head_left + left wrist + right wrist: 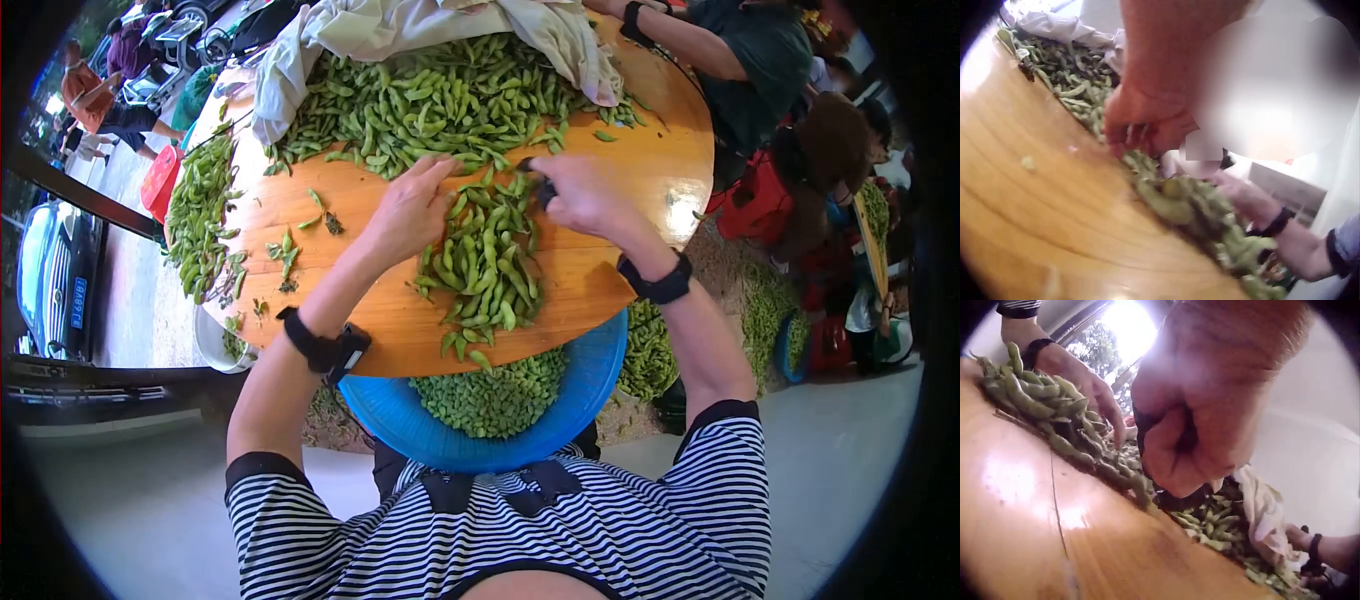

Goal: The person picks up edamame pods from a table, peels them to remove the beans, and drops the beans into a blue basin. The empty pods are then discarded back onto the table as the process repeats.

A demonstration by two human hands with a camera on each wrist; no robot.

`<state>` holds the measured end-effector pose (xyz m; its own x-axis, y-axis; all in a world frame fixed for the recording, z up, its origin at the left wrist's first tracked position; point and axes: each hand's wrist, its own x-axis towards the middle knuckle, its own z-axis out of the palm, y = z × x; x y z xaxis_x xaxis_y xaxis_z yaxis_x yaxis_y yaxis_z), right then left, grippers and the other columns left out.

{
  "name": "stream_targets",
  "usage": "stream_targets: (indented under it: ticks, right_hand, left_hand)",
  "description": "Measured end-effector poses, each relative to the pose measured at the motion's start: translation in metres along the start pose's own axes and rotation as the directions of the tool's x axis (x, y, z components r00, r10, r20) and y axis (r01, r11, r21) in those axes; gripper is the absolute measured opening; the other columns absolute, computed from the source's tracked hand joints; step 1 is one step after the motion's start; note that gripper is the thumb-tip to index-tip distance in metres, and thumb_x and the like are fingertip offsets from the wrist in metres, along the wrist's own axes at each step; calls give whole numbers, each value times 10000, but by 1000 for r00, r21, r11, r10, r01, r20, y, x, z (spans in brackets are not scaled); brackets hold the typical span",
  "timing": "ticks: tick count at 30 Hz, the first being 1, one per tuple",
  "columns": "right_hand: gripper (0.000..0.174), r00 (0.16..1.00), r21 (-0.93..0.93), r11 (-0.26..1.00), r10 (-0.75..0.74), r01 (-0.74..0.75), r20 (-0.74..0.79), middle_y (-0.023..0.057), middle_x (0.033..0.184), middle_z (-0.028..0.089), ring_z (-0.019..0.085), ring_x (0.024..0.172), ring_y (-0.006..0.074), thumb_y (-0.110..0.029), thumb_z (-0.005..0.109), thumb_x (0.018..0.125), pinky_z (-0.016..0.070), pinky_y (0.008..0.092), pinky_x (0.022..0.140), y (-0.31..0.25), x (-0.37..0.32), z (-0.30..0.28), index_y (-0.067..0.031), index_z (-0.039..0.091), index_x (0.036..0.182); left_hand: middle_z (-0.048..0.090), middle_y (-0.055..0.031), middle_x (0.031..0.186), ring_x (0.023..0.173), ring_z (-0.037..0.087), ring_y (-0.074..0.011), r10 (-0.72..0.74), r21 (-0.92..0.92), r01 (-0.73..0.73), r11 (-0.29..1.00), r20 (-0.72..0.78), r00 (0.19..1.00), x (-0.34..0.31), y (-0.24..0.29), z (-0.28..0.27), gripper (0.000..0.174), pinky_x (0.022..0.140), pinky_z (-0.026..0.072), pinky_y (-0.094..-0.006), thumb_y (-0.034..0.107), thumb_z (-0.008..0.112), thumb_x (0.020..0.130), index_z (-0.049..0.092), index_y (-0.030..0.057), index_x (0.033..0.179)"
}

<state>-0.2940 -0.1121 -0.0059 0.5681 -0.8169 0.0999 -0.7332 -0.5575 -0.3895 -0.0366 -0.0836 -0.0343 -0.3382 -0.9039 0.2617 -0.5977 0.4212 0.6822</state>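
Green soybean pods (pixel 490 265) lie in a small pile on the round wooden table (pixel 370 325), between my two hands. My left hand (pixel 415 205) reaches along the pile's left side, its fingers loosely stretched and touching the pods at the top. On the right side, my right hand (pixel 585 195) has its fingers curled at the pile's top edge, as the right wrist view shows. Dark coverings (pixel 545 190) sit on its thumb and index finger. No pod shows in its grasp. Behind both hands is a large heap of pods (pixel 430 105), partly under a pale cloth (pixel 350 30).
Below the table edge, a blue basin (pixel 375 405) holds shelled green beans (pixel 490 400). More pods (pixel 205 215) lie along the table's left edge, with scraps (pixel 285 255) nearby. Another person's arm (pixel 680 40) rests at the far right, and a red chair (pixel 750 205) stands beyond.
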Motion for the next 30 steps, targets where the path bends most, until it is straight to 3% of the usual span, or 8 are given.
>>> stream_targets:
  ticks: [6, 8, 9, 11, 19, 23, 26, 30]
  right_hand:
    - [544, 982, 45, 992, -121, 115, 149, 221, 980, 577, 543, 943, 393, -47, 555, 661, 446, 447, 814, -27, -9, 19, 57, 529, 1194]
    - [317, 914, 129, 917, -346, 377, -214, 239, 829, 557, 542, 825, 440, -8, 576, 650, 454, 490, 723, -24, -24, 24, 29, 560, 965]
    - [317, 913, 128, 916, -348, 379, -213, 239, 829, 557, 542, 825, 440, -8, 576, 650, 454, 490, 723, -24, -28, 19, 29, 560, 965]
    - [313, 987, 209, 964, -157, 163, -46, 234, 824, 552, 533, 809, 434, -18, 570, 667, 438, 483, 698, -26, -34, 4, 41, 557, 974]
    - [281, 979, 311, 947, 131, -78, -153, 216, 755, 534, 534, 712, 398, 34, 549, 717, 413, 421, 633, -56, -100, -9, 40, 585, 997]
    - [349, 964, 408, 903, 217, -138, -153, 200, 781, 560, 550, 686, 346, 53, 556, 749, 424, 361, 623, -68, -131, -3, 38, 618, 1092]
    - [362, 952, 467, 857, 292, -218, -92, 155, 763, 555, 551, 679, 247, 60, 560, 771, 433, 301, 643, -74, -141, 0, 31, 627, 1125]
    - [373, 925, 693, 695, 365, -193, -108, 69, 762, 528, 499, 701, 141, 57, 573, 763, 417, 269, 645, -93, -138, 10, 31, 616, 1132]
  left_hand:
    - [543, -185, 1036, 970, 563, -384, 95, 138, -100, 985, 38, 995, -2, 3, 11, 379, 835, 460, -428, -32, 530, 815, 574, 14, 1189]
    - [556, -186, 992, 930, 567, -402, 102, 124, -105, 987, 33, 994, -12, 6, 6, 333, 813, 465, -438, -36, 529, 806, 595, 2, 1130]
    - [565, -182, 965, 902, 577, -396, 47, 133, -54, 990, 56, 997, -16, 9, 3, 289, 799, 469, -437, -28, 538, 807, 603, -7, 1088]
    - [574, -179, 937, 875, 586, -390, -8, 146, -2, 989, 72, 997, -22, 8, -1, 247, 785, 474, -435, -21, 546, 809, 611, -16, 1047]
    - [646, -99, 804, 694, 607, -184, -369, 89, 360, 929, 115, 922, -25, 12, -25, 166, 649, 491, -362, 73, 719, 748, 635, -11, 864]
    - [641, -62, 792, 623, 573, -123, -247, 82, 247, 965, -17, 969, -36, 16, -29, 169, 567, 473, -309, 73, 724, 771, 640, 2, 900]
    - [638, -37, 772, 544, 526, -96, -348, -64, 342, 937, -141, 927, -41, 22, -32, 148, 475, 427, -259, 62, 702, 816, 647, 20, 947]
    - [639, -18, 775, 496, 497, -45, -407, -478, 369, 797, 25, 913, -63, 69, -29, 118, 410, 380, -204, 14, 672, 858, 648, 17, 973]
